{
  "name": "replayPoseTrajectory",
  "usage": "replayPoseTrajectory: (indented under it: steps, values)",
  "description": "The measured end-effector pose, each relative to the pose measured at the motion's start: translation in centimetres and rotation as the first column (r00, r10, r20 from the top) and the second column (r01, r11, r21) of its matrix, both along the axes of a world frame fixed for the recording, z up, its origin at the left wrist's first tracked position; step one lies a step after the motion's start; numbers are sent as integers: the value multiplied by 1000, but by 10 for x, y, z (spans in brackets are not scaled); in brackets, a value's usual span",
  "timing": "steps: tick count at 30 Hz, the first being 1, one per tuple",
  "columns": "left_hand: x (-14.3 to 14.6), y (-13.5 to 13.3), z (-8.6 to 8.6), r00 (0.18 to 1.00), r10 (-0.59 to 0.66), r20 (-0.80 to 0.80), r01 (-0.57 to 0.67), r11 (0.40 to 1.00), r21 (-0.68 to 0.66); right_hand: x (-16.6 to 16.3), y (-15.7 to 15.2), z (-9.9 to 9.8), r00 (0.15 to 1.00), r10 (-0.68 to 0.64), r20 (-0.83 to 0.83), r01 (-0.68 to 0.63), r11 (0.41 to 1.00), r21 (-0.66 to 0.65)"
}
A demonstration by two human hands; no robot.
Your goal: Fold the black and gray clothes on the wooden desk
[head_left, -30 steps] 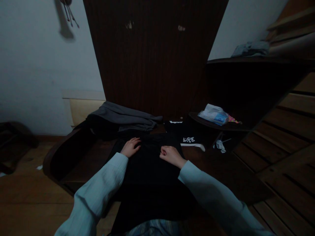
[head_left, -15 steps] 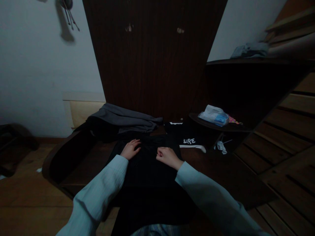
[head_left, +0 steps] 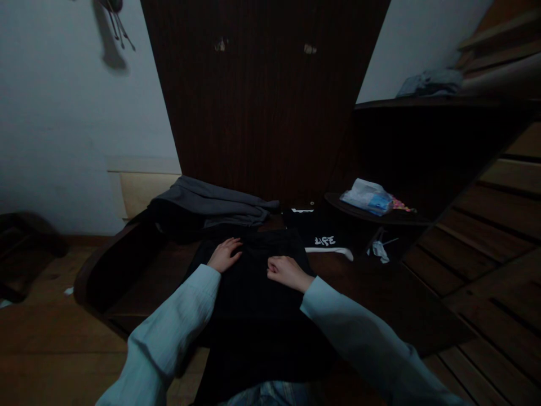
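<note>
A black garment (head_left: pixel 253 299) is spread over the dark wooden bench, and its near part hangs over the front edge towards my lap. My left hand (head_left: pixel 225 255) lies flat on its upper left part, fingers stretched out. On the right side, my right hand (head_left: pixel 288 272) rests on the cloth with its fingers curled in. Whether any fabric is pinched inside that closed hand is hidden. The garment's exact kind is hard to make out in the dim light.
A grey garment (head_left: pixel 211 202) lies heaped at the bench's back left. Behind my right hand is a folded black garment (head_left: pixel 304 228) with white lettering. A tissue pack (head_left: pixel 367 197) sits on a small shelf at right. The bench's curved armrest (head_left: pixel 91 279) rises at left.
Both hands stay in nearly the same place on the black garment. The cloth's upper part looks slightly flatter, and the view has shifted a little.
</note>
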State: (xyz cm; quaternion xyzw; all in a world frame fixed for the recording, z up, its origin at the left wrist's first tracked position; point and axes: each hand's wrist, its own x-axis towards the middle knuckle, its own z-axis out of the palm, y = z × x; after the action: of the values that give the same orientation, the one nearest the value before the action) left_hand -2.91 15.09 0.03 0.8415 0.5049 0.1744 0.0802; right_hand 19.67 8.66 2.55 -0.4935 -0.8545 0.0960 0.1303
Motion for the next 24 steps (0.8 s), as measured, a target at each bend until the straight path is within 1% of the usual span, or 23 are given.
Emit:
replayPoseTrajectory:
  steps: [2,5,6,8,10,11,12,14,16,17,20,22,24]
  values:
    - [0,1,-1,1000,2,-12,-2,1000,2,5,0,5,999,2,-52,-2,1000,-15]
    - [-1,2,-3,1000,-6,-13,6,1000,4,22,3,20,983,-2,-183,2,1000,0]
    - [-1,3,-3,1000,-7,-9,7,1000,5,30,5,26,975,-17,-222,24,999,29]
    - [-1,3,-4,1000,-3,1,3,1000,5,45,11,36,963,-73,-261,106,988,113]
    - [-2,3,-4,1000,0,10,0,1000,-2,55,16,38,960,-143,-241,196,957,213]
    - [-2,3,-4,1000,1,14,0,1000,-4,58,18,35,964,-164,-209,216,940,262]
    - [-2,4,-4,1000,0,19,0,1000,-3,58,19,31,972,-165,-165,209,929,306]
    - [-2,4,-5,1000,-3,27,3,1000,7,55,19,15,992,-112,-53,124,925,359]
    - [-2,5,-6,1000,-4,29,3,1000,16,49,19,-2,998,-42,40,25,932,363]
    - [-2,5,-7,1000,-4,27,4,1000,15,46,20,-10,998,-32,63,8,935,354]
    - [-2,5,-6,1000,0,18,0,1000,6,41,23,-25,994,-83,73,55,943,329]
    - [-2,4,-6,1000,6,19,-6,1000,1,42,27,-29,991,-115,74,87,946,312]
    - [-2,4,-5,1000,8,24,-8,1000,1,44,30,-30,989,-120,81,92,953,288]
